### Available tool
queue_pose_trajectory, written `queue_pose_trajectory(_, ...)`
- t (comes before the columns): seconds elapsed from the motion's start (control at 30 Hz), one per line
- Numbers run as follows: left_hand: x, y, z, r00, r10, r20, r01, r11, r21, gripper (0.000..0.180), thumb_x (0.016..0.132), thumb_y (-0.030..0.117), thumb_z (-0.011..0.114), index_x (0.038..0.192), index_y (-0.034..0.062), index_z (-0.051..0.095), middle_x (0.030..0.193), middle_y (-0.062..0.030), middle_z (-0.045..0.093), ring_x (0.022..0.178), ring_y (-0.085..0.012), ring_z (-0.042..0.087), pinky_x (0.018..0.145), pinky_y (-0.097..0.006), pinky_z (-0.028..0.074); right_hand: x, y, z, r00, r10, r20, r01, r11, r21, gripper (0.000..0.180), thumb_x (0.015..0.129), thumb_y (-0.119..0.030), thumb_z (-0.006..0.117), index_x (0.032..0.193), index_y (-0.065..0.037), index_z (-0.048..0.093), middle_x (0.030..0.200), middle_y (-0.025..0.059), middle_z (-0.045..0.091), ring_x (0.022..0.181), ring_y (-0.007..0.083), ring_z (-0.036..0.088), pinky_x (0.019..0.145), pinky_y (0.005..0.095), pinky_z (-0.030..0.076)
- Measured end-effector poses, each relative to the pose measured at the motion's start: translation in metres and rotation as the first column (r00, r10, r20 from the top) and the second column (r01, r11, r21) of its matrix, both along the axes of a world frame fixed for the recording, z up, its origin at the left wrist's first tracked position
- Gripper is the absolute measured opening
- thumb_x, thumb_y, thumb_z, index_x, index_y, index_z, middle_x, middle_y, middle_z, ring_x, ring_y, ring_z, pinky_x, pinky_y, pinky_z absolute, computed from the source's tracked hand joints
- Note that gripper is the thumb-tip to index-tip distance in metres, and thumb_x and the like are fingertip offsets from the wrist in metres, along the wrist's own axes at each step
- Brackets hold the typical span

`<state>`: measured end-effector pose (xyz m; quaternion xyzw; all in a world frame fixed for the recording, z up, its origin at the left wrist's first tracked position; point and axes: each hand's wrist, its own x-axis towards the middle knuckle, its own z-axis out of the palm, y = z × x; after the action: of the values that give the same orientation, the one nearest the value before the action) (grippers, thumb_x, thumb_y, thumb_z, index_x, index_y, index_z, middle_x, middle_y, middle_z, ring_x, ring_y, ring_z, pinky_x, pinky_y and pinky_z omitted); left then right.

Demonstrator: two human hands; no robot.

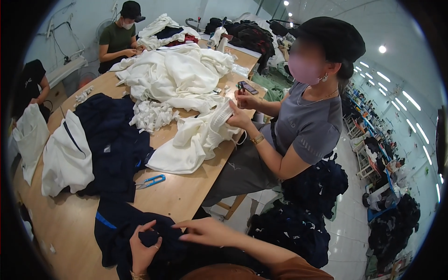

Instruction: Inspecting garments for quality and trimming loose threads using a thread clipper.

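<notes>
At the near table edge (186, 196) we pinch the navy garment (116, 228) in our closed left hand (142, 247) while our open right hand (205, 232) lies flat on it, empty; next, presumably, smoothing and checking the fabric.

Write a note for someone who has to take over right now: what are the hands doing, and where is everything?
Left hand: fingers pinching a fold of the dark navy garment at the near table edge.
Right hand: lying flat on the same garment, open.
Blue thread snips: on the wooden table, just beyond the garment, untouched.
Done: garment spread in front.
Left: more navy pieces and white pieces piled further back.
</notes>
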<state>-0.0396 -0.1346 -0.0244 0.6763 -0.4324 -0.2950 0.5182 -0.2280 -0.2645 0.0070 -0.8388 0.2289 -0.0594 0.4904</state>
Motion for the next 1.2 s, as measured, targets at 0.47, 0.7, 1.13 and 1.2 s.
queue_pose_trajectory(0.47,-0.001,0.057,0.022,0.895,0.445,-0.004,-0.433,0.869,-0.241,0.062,0.074,0.022,0.068,0.126,0.0009,0.041,0.093,-0.0071,0.053,0.087,-0.0152,0.051,0.083,-0.028,0.040,0.121,0.082,0.038,0.873,0.408,0.268,-0.297,0.880,-0.372,0.026,0.077,-0.023,0.064,0.083,0.000,0.053,0.071,0.0156,0.055,0.067,0.0318,0.059,0.056,0.0385,0.045)
queue_pose_trajectory(0.7,0.015,0.095,-0.005,0.780,0.606,-0.154,-0.624,0.770,-0.131,0.041,0.078,0.009,0.067,0.109,-0.0034,0.044,0.100,-0.0141,0.055,0.092,-0.0205,0.055,0.085,-0.036,0.045,0.146,0.091,0.052,0.828,0.223,0.515,-0.310,0.947,0.088,0.028,0.077,-0.021,0.066,0.088,0.004,0.058,0.073,0.0198,0.057,0.067,0.0337,0.058,0.060,0.0363,0.044)
queue_pose_trajectory(1.13,0.030,0.084,0.002,0.823,0.269,-0.500,-0.372,0.921,-0.117,0.012,0.086,0.013,0.062,0.084,0.0011,0.061,0.062,0.0028,0.052,0.050,-0.0031,0.045,0.046,-0.019,0.035,0.127,0.012,0.036,0.756,0.495,-0.428,-0.626,0.738,-0.253,0.022,0.075,-0.023,0.067,0.082,-0.002,0.065,0.064,0.0122,0.060,0.065,0.0255,0.060,0.062,0.0342,0.046)
queue_pose_trajectory(1.2,0.029,0.086,0.002,0.806,0.285,-0.519,-0.393,0.913,-0.110,0.013,0.086,0.014,0.062,0.086,0.0008,0.061,0.062,0.0033,0.051,0.051,-0.0028,0.045,0.047,-0.018,0.035,0.134,0.007,0.042,0.753,0.501,-0.427,-0.614,0.768,-0.180,0.017,0.075,-0.017,0.066,0.077,0.000,0.063,0.061,0.0102,0.060,0.060,0.0202,0.060,0.057,0.0308,0.045)
